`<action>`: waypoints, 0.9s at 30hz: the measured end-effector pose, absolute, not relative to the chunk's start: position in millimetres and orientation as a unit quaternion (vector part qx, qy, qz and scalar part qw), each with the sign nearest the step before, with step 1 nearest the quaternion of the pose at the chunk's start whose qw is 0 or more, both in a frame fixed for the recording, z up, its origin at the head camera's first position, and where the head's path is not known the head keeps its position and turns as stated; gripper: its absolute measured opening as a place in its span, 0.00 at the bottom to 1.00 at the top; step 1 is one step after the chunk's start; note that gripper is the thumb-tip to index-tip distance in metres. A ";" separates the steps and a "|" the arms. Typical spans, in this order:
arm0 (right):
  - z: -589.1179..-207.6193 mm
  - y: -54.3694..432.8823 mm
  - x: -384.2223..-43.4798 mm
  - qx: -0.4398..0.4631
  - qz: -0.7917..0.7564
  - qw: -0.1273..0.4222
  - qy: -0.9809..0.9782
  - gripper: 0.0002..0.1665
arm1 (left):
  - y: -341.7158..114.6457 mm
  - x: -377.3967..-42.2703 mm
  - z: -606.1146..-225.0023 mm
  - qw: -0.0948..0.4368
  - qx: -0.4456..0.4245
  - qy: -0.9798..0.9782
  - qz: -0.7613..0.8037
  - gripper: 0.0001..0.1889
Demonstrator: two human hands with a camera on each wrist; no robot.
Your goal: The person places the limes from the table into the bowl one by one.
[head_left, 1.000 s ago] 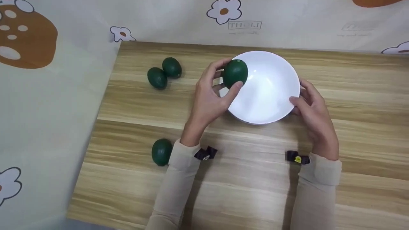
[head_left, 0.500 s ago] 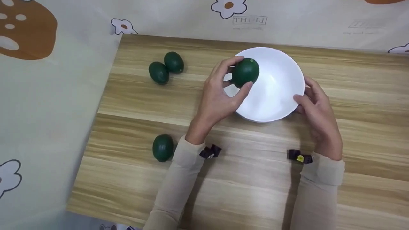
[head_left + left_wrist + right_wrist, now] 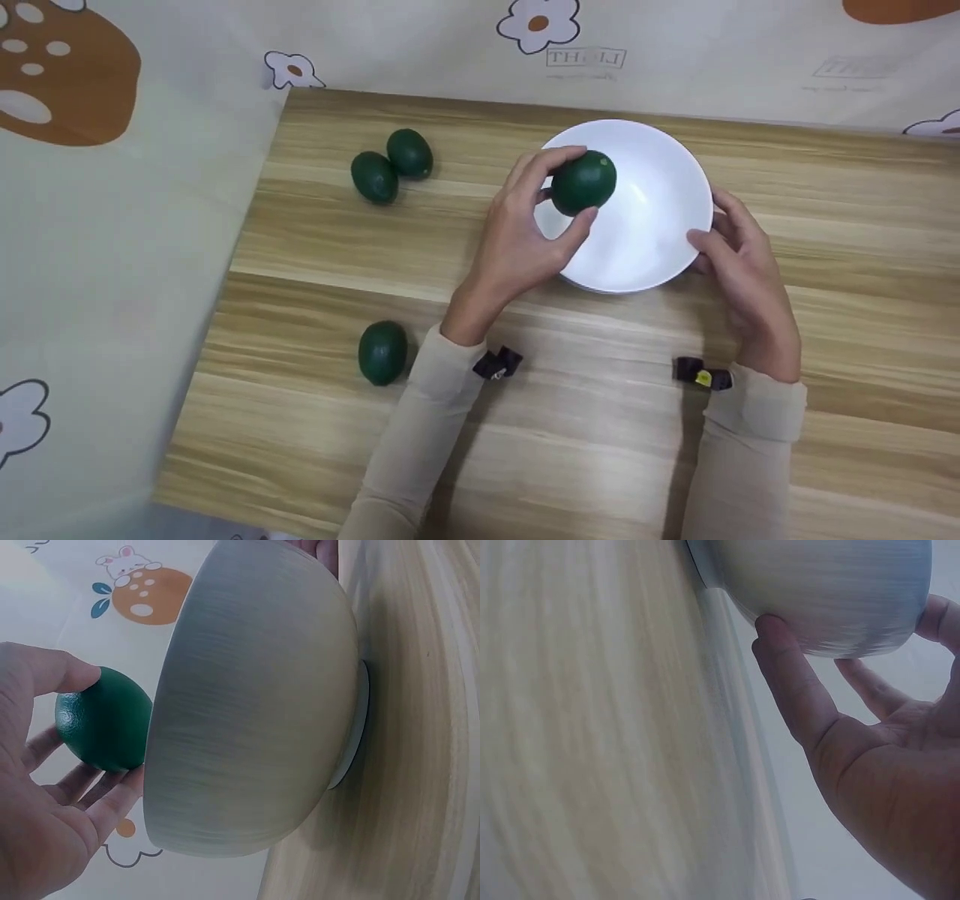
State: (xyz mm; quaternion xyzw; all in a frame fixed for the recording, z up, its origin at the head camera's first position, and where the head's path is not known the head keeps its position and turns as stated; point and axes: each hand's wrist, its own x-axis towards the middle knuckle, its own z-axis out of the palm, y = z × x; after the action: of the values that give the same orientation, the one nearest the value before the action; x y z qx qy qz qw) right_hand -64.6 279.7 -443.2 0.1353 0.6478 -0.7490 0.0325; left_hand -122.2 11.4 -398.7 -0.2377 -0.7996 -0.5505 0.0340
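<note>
In the head view my left hand holds a dark green avocado between thumb and fingertips, over the left part of a white bowl. The left wrist view shows that avocado just beyond the bowl's rim, with the bowl's outer wall beside it. My right hand grips the bowl's right side, its thumb on the rim and the other fingers under the outer wall. From the right wrist, fingers touch the bowl's side. No avocado shows inside the bowl.
Two more avocados, one left and one right, lie together at the table's back left. Another avocado lies nearer, beside my left sleeve. The wooden table ends at the left, and a patterned sheet hangs behind it.
My left hand has carried the avocado a little to the right, farther over the bowl. My right hand keeps its grip on the rim. The head view has shifted slightly.
</note>
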 end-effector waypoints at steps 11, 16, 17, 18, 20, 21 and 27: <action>-443.7 280.3 -65.1 0.134 -0.748 0.025 0.650 0.32 | 13.3 -122.4 -398.9 0.051 -0.259 -0.808 -0.526 0.30; -444.2 278.6 -64.8 0.130 -0.754 0.032 0.643 0.32 | 12.1 -120.2 -400.3 0.060 -0.265 -0.814 -0.513 0.29; -444.5 278.6 -64.8 0.129 -0.755 0.034 0.641 0.32 | 11.9 -119.9 -400.4 0.061 -0.266 -0.816 -0.510 0.29; -444.7 278.6 -64.9 0.129 -0.757 0.034 0.639 0.32 | 11.8 -119.7 -400.6 0.061 -0.266 -0.816 -0.509 0.29; -445.0 278.8 -65.1 0.128 -0.757 0.034 0.640 0.32 | 11.5 -119.8 -400.6 0.059 -0.265 -0.818 -0.507 0.28; -445.0 279.0 -65.3 0.128 -0.757 0.034 0.640 0.32 | 11.5 -120.0 -400.5 0.058 -0.265 -0.819 -0.505 0.28; -444.6 279.0 -65.8 0.126 -0.761 0.030 0.636 0.32 | 11.6 -120.9 -400.5 0.051 -0.270 -0.821 -0.501 0.28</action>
State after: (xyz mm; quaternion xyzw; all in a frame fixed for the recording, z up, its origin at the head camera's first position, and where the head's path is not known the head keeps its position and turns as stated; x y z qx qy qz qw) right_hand -65.8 279.0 -444.6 0.1255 0.6362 -0.7607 0.0303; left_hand -120.9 11.6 -400.5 -0.2697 -0.8207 -0.5011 0.0511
